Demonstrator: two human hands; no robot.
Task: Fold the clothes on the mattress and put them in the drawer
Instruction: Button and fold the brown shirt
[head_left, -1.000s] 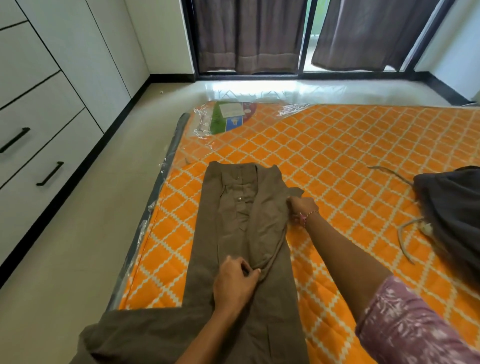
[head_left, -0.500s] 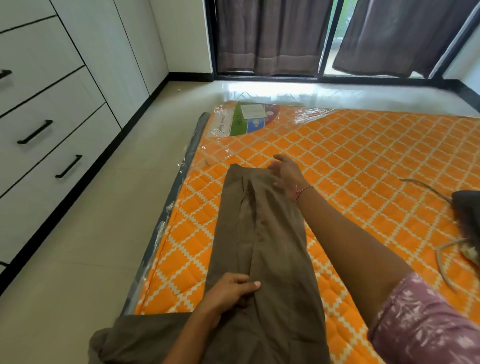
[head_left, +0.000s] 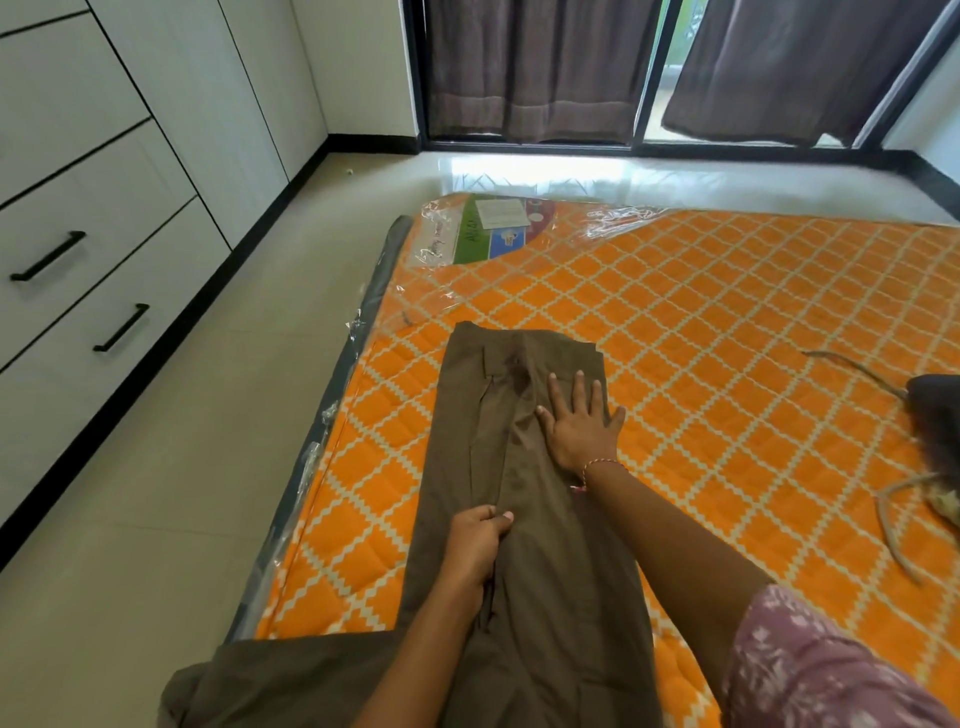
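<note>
White drawers (head_left: 78, 291) with black handles line the wall at far left, across the tiled floor from the orange quilted mattress (head_left: 727, 364). Brown trousers (head_left: 498, 467) lie lengthwise along the mattress's left side, folded leg over leg, their lower end spilling off the near edge. The left hand (head_left: 475, 553) has its grip pinched on the centre fold, while the right hand (head_left: 579, 421) presses flat with fingers spread near the waistband; a dark garment (head_left: 937, 421) lies at far right.

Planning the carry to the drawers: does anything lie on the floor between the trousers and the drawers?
Nothing visible does. Bare floor separates the mattress, where the brown trousers lie, from the closed drawers.
</note>
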